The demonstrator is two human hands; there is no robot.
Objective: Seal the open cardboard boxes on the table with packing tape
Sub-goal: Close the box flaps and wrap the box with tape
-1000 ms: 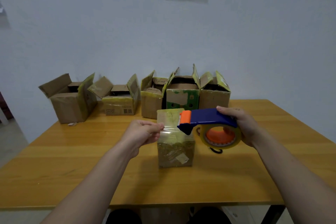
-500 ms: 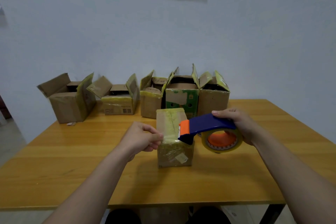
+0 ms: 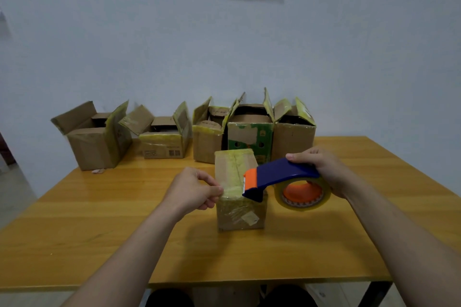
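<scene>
Head view: the wooden table (image 3: 99, 219) runs out of frame at both sides, and its far edge is hidden behind a row of five open boxes (image 3: 207, 147) standing along the wall (image 3: 149, 45) with their flaps up; their insides are too dark to make out. In front of them, near the table's middle, stands the closed box (image 3: 240, 214), its top covered in yellowish tape.

The blue and orange tape dispenser (image 3: 282, 174) sits over the near right part of that top, orange nose down; whether it touches the cardboard cannot be told. Its tape roll (image 3: 303, 194) hangs just right of the box.

The right hand (image 3: 324, 169) reaches in from the lower right, fingers curled over the blue handle, palm hidden behind it. The left hand (image 3: 192, 192) pinches the end of a clear strip of tape (image 3: 230, 190) between thumb and forefinger at the box's near left top edge.

A pale label (image 3: 250, 218) on the box front is too small to read.
</scene>
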